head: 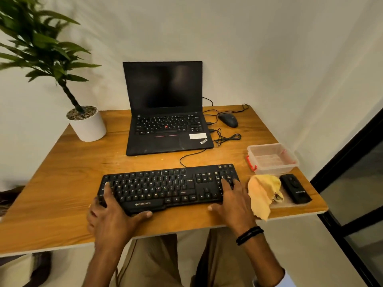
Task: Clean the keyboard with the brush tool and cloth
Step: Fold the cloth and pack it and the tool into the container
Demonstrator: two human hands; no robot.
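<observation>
Fingers (97, 201) of left hand (109, 216) grip keyboard (165, 187) end, right hand (234, 201) lies flat on numpad; a shift right could knock overhanging cloth (261, 193) off table (62, 183).

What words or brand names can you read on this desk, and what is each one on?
"ZEBRONICS": front edge of the keyboard.
"ThinkPad": near right corner of the laptop.
Single letters such as "W", "C", "V", "N", "M": keyboard keys; most other key legends are blurred.
White sticker on the laptop: too blurred to read.
Small print on the black case: too small to read.
Logo on the mouse: too small to read.
</observation>
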